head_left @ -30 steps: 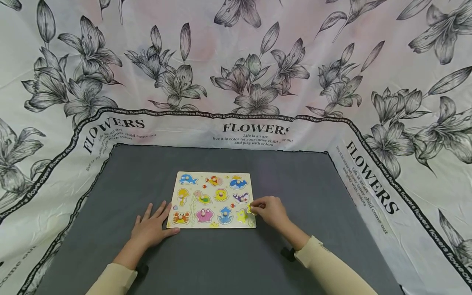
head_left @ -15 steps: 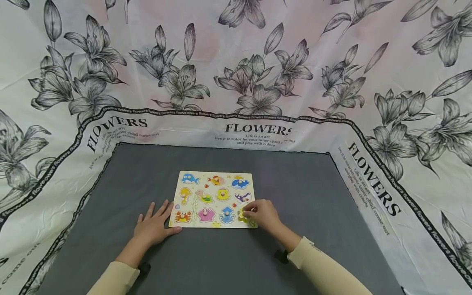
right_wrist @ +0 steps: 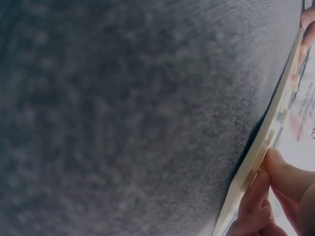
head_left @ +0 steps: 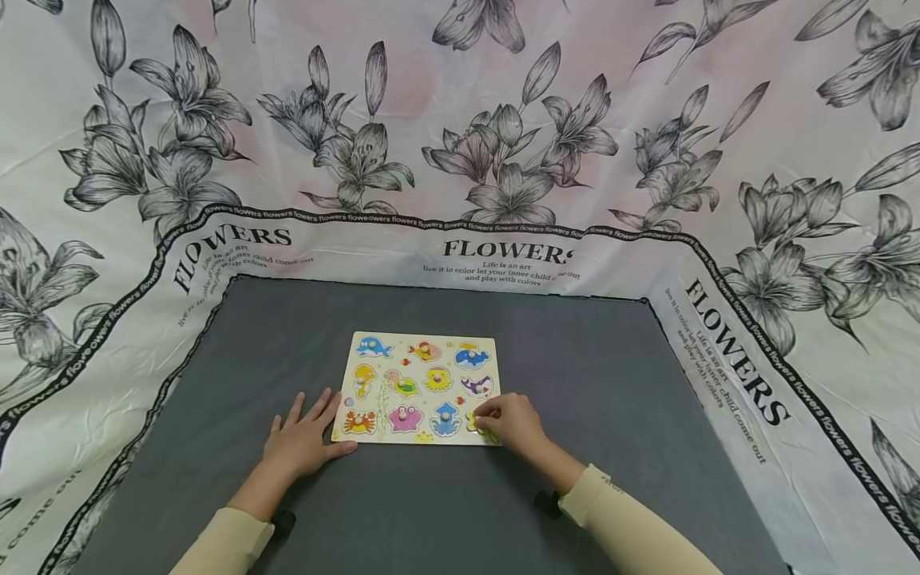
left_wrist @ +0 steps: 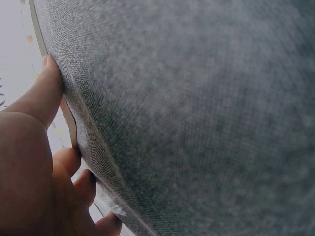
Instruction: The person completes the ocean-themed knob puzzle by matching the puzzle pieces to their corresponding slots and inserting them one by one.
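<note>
A pale wooden peg puzzle board (head_left: 422,399) with colourful sea-animal pieces lies on the dark grey cloth. At its lower right corner my right hand (head_left: 513,423) pinches a yellow puzzle piece (head_left: 471,424) between thumb and fingers; the hand covers much of the piece, and its shape is hidden. The right wrist view shows the thumb and fingertips of that hand (right_wrist: 283,189) meeting low over the board's face. My left hand (head_left: 302,439) rests with spread fingers at the board's left edge, its thumb at the lower left corner, touching the edge in the left wrist view.
Other pieces sit in the board, among them a crab (head_left: 359,422), a pink piece (head_left: 406,418) and a blue squid (head_left: 446,419). Grey cloth (head_left: 431,511) surrounds the board. A white floral-printed sheet (head_left: 402,263) borders it at the back and sides.
My right hand has moved left with the yellow piece, from beside the board's right edge to over its lower right corner. The left hand stays against the board. The head view has shifted slightly.
</note>
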A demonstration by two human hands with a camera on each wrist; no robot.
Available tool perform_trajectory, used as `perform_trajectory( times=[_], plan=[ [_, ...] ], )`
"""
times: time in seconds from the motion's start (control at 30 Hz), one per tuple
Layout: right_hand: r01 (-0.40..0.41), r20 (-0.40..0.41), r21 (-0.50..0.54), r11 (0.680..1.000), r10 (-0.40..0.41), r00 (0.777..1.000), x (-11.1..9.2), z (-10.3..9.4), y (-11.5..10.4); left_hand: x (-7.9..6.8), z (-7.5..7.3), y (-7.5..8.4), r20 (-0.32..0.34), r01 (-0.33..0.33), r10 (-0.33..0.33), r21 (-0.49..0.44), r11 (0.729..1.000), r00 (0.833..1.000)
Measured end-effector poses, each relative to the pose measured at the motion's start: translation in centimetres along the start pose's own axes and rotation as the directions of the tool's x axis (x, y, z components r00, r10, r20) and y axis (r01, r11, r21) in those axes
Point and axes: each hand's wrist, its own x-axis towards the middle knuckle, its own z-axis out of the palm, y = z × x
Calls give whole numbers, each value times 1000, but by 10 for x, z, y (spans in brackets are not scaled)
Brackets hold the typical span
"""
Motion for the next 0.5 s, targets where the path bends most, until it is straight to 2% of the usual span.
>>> perform_trajectory(
  times=[0.33, 0.5],
  plan=[
    [32, 35, -47, 998, -31, 999, 4, 2, 3, 1, 0, -1, -3, -2, 2, -1, 1000, 1000],
    [41, 52, -30, 999, -39, 998, 4, 2, 4, 1, 1, -1, -2, 3, -3, 2, 1000, 1000]
  ],
)
